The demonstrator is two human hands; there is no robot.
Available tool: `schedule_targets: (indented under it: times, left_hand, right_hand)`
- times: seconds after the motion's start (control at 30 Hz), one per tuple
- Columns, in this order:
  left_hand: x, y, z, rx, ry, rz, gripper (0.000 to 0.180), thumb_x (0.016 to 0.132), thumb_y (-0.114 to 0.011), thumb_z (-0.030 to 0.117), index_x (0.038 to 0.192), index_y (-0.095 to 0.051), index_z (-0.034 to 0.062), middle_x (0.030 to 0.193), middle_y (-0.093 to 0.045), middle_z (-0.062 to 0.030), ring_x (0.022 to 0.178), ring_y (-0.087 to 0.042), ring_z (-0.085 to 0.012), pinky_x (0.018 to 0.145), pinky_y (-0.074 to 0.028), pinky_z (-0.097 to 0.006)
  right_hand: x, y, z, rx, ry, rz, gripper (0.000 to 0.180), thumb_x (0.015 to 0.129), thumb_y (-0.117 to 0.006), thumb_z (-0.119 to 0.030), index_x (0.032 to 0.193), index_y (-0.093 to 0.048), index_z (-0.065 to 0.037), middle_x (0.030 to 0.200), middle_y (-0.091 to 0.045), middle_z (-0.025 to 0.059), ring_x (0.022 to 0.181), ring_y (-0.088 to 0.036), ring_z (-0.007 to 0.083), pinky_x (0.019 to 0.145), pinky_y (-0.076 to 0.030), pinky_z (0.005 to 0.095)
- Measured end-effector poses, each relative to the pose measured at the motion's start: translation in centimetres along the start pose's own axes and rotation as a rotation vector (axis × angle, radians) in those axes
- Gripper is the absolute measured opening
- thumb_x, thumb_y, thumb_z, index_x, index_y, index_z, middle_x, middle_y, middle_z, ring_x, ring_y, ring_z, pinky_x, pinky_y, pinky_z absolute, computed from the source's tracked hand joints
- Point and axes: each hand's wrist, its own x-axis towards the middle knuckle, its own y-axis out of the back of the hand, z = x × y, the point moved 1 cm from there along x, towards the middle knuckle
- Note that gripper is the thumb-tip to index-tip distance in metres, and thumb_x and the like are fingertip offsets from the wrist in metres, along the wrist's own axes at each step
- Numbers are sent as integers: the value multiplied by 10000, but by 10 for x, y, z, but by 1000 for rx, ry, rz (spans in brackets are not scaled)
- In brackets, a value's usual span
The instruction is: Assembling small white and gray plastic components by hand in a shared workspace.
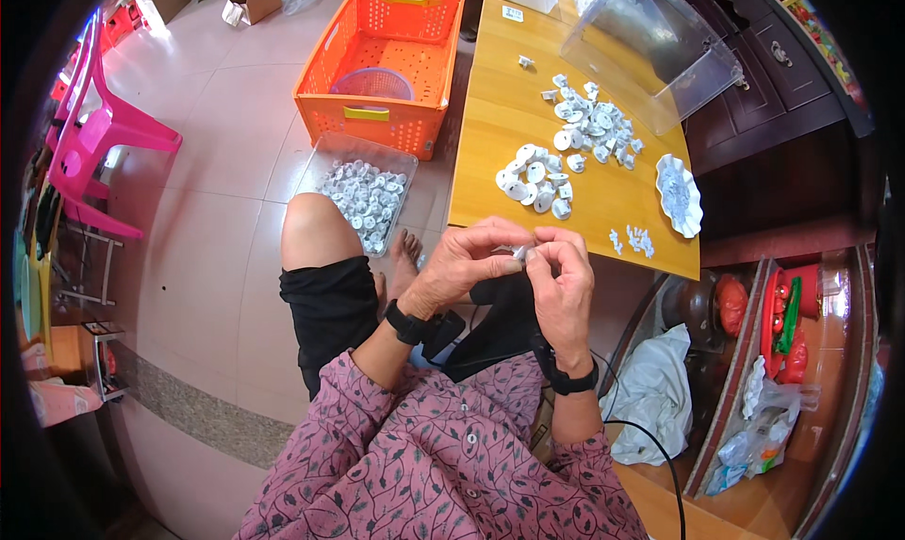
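A small white plastic piece sits pinched between the fingertips of both my hands, just in front of the table edge. My left hand has its thumb and fingers closed on it from the left. From the right, my right hand grips it too; its exact shape is mostly hidden by the fingers. Beyond the hands, on the yellow wooden table, lie a cluster of white disc-shaped plastic parts and a larger heap of similar white parts. Small white pins lie near the table's right corner.
A scalloped white dish holds small pale pieces. A clear plastic box stands at the table's far right. On the floor are a clear bin full of white parts, an orange crate and a pink chair. Open shelves stand at right.
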Motion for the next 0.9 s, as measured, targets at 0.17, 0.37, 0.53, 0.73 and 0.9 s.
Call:
schedule_targets:
  times: [0.17, 0.37, 0.53, 0.73, 0.9]
  left_hand:
    - [-1, 4, 8, 25, -16, -16, 300, 873, -707, -37, 1172, -694, -26, 1195, -644, -117, 1126, -607, -203, 1022, -468, -337]
    - [-2, 1, 9, -51, -6, 9, 307, 870, -719, -17, 1176, -695, -23, 1195, -645, -120, 1123, -609, -204, 1021, -468, -340]
    - [-7, 5, 14, -21, -22, 15, 304, 872, -709, -29, 1176, -692, -32, 1193, -646, -118, 1127, -610, -208, 1023, -468, -336]
    - [-9, 6, 21, 42, -3, 44, 304, 892, -699, -16, 1194, -676, -40, 1151, -674, -109, 1073, -645, -180, 977, -509, -316]
    - [-11, 26, 34, 13, -25, 200, 263, 924, -685, 26, 1180, -673, -30, 1039, -712, -101, 933, -700, -180, 869, -585, -325]
  right_hand:
    - [6, -2, 1, 100, 6, -90, 54, 894, -657, -14, 903, -621, 25, 1086, -612, 145, 901, -612, 208, 804, -497, 310]
    - [6, -1, -8, 272, -59, -86, 69, 932, -651, -37, 912, -633, 27, 1089, -603, 91, 854, -573, 105, 756, -488, 245]
    - [2, -9, -7, 225, -31, -82, 69, 924, -659, -31, 909, -630, 29, 1091, -606, 99, 855, -581, 120, 763, -493, 255]
    - [-1, -17, 0, 334, -115, -40, 86, 930, -671, -45, 917, -639, 33, 1075, -630, 91, 892, -598, 119, 765, -495, 258]
    - [-13, -21, 16, 313, -190, -69, 111, 933, -685, -81, 907, -646, 20, 937, -655, 63, 796, -599, 118, 728, -493, 262]
